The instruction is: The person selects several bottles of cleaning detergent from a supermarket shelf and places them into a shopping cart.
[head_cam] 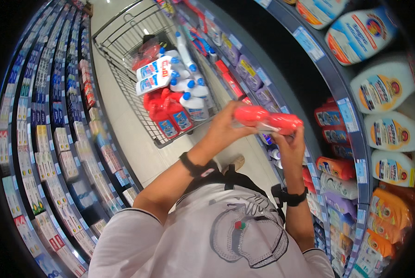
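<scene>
Between both hands is a red plastic twin pack [267,119], apparently two bottles side by side in clear wrap. My left hand [225,124] grips its left end, with the thumb along the lower side. The fingers of my right hand [292,143] hold its right end from below. Ahead of me stands a wire shopping cart [122,79]. In it lie red jugs [171,116] with blue labels and several white bottles [195,102] with blue caps. Farther back in the cart is a red item [145,57] in clear wrap.
Shelves of boxed goods [60,149] line the left side. On the right, shelves hold large white detergent bottles [377,88], orange packs [389,212], red bottles [332,133] and purple packs [247,71]. A shelf edge with price tags [348,113] runs close beside my right hand.
</scene>
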{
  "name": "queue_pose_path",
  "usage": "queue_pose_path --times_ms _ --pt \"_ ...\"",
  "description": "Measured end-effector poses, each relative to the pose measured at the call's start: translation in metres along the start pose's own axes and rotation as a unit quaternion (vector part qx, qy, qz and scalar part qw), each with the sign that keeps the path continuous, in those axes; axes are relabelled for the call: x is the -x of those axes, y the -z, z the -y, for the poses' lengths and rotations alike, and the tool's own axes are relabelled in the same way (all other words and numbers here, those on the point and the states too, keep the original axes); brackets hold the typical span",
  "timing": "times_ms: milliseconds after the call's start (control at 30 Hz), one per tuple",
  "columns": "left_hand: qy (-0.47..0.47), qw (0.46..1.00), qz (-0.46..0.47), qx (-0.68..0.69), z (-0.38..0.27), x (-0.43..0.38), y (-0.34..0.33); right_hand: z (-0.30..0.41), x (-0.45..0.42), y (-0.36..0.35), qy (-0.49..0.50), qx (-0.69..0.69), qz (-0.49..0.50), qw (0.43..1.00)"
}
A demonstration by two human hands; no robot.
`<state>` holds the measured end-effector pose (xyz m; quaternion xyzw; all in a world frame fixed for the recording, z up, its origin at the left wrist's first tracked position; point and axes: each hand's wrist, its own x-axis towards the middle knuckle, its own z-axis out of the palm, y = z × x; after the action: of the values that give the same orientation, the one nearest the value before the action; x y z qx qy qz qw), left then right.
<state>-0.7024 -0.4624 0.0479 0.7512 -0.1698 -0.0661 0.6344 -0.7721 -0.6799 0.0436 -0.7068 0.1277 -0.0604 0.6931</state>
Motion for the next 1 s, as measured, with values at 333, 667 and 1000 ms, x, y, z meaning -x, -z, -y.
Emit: queue_pose_path --times_ms 333,667,1000 --pt "0.128 0.961 -0.234 0.076 0.067 0.070 0.167 -0.073 -0.066 -0.218 -0.046 0.042 0.245 0.967" --pt "0.190 0.942 -0.244 0.132 0.149 0.095 0.233 -0.116 -0.077 -0.306 -0.096 0.128 0.319 0.934" --pt "0.229 0.932 -0.239 0.150 0.191 0.102 0.247 -0.160 -0.085 -0.329 -0.104 0.172 0.300 0.933"
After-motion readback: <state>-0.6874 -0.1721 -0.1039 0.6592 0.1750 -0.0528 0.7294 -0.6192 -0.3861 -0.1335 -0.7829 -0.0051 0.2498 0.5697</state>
